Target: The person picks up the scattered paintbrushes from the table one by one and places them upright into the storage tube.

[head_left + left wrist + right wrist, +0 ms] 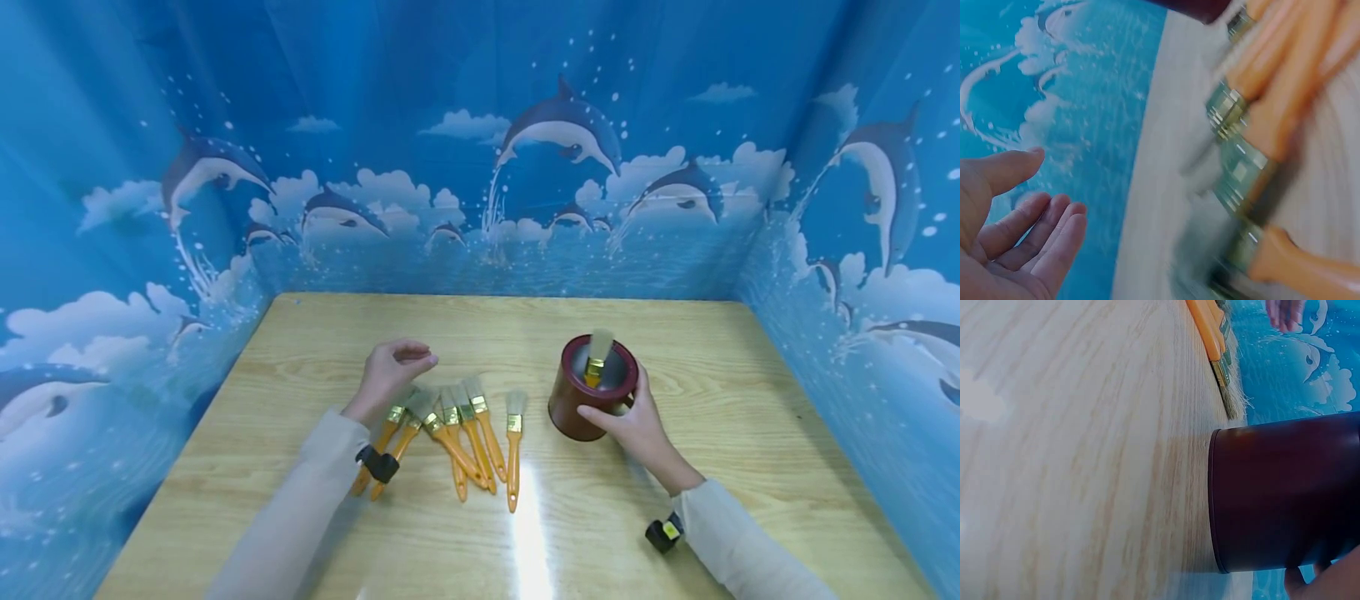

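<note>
On the right side of the table stands a dark red cylindrical pot [576, 404] with a grey inside. One paintbrush [597, 358] leans in it, bristles up above the rim. My right hand [637, 425] grips the pot's right side, the thumb across its front; in the right wrist view only part of this hand shows beside the pot [1285, 494]. My left hand [393, 375] hovers above the left end of a loose group of paintbrushes [468, 425] with orange handles. Nothing lies between its relaxed fingers [1063, 250], which are apart from the thumb.
A single paintbrush [513, 450] lies a little apart, between the group and the pot. Blue curtains [450, 167] printed with dolphins enclose the back and sides of the light wooden table [720, 375]. A bright reflection crosses the table's front.
</note>
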Demonstrator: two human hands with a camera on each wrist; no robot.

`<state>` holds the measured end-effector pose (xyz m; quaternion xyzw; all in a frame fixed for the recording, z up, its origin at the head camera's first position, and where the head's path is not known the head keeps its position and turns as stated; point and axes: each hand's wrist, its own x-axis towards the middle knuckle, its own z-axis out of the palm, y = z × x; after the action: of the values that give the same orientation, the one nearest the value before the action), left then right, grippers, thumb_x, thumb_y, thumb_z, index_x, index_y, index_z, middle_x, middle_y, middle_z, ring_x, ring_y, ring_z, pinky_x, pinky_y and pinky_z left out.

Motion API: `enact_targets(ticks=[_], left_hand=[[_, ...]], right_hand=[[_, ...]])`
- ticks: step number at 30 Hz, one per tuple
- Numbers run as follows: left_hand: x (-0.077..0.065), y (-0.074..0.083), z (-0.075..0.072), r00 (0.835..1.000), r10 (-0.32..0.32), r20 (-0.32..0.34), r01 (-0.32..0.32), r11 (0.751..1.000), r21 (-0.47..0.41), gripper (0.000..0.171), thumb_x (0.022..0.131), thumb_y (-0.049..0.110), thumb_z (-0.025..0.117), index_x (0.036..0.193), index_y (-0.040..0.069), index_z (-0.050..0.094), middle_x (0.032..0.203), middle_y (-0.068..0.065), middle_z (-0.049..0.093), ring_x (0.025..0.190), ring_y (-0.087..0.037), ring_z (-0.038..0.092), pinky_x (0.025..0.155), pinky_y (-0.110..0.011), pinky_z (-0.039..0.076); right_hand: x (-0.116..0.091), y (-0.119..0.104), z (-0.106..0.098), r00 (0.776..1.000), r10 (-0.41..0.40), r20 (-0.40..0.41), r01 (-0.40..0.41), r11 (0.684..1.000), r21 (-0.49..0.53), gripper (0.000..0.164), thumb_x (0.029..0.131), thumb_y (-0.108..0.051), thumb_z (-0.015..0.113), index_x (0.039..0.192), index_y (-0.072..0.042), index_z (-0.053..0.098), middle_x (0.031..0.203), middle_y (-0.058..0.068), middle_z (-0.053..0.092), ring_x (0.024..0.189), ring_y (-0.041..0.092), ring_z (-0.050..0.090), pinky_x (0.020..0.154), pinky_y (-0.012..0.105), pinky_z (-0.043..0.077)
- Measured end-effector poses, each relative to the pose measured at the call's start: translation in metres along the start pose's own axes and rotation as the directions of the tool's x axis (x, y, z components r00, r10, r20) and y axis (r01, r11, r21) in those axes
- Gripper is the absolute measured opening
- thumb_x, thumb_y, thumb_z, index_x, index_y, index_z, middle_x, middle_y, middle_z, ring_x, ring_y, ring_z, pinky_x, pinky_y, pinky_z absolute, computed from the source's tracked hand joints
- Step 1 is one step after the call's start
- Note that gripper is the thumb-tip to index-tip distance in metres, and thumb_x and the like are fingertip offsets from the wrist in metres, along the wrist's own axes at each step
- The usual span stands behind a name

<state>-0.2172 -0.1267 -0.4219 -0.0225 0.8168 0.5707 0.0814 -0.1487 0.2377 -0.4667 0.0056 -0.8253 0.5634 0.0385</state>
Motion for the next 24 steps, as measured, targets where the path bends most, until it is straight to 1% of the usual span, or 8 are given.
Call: enact_targets(ticks=[6,10,15,20,24], left_hand=[[-0.004,-0.028,-0.016,0.999,-0.032,-0.025,0.034,0.997,0.075,0.040,0.090,0.023,0.069,0.122,0.000,0.061,0.113,-0.015,0.066,0.102,-0.024,0.063,0.088,-0.035,0.053],[-0.007,-0.043,-0.024,0.998,-0.047,-0.043,0.050,0.995,0.082,0.041,0.090,0.023,0.068,0.122,-0.001,0.061,0.113,-0.016,0.066,0.103,-0.024,0.063,0.088,-0.035,0.052],[-0.012,-0.054,-0.029,0.997,-0.052,-0.054,0.056,0.994,0.090,0.040,0.089,0.021,0.069,0.120,-0.002,0.061,0.112,-0.018,0.066,0.099,-0.024,0.063,0.086,-0.032,0.053],[-0.016,-0.065,-0.030,0.996,-0.067,-0.051,0.070,0.995,0.069,0.038,0.088,0.017,0.070,0.118,-0.005,0.062,0.109,-0.019,0.066,0.093,-0.021,0.065,0.083,-0.028,0.054],[-0.019,-0.072,-0.031,0.995,-0.078,-0.056,0.080,0.996,0.044,0.038,0.086,0.012,0.072,0.117,-0.007,0.061,0.109,-0.022,0.066,0.094,-0.022,0.065,0.083,-0.027,0.055]], right_hand=[[-0.001,0.000,-0.001,1.000,0.014,0.009,-0.014,1.000,0.002,0.107,0.079,-0.027,0.080,0.154,-0.019,0.003,0.155,0.012,0.021,0.139,0.034,0.026,0.108,0.061,0.028],[-0.001,0.000,-0.001,1.000,0.016,0.012,-0.017,1.000,0.007,0.106,0.079,-0.027,0.080,0.154,-0.020,0.004,0.155,0.011,0.021,0.139,0.034,0.026,0.108,0.061,0.029],[0.000,0.001,-0.001,1.000,0.006,0.008,-0.006,1.000,0.013,0.105,0.079,-0.026,0.080,0.153,-0.020,0.005,0.154,0.011,0.022,0.139,0.033,0.026,0.108,0.059,0.029],[0.000,0.001,0.000,1.000,0.009,0.004,-0.009,1.000,0.017,0.105,0.079,-0.027,0.080,0.153,-0.019,0.006,0.154,0.011,0.023,0.139,0.033,0.026,0.109,0.060,0.029],[0.000,0.000,0.000,1.000,0.013,0.000,-0.013,1.000,0.009,0.107,0.078,-0.027,0.081,0.153,-0.018,0.006,0.153,0.012,0.024,0.139,0.033,0.027,0.109,0.058,0.029]])
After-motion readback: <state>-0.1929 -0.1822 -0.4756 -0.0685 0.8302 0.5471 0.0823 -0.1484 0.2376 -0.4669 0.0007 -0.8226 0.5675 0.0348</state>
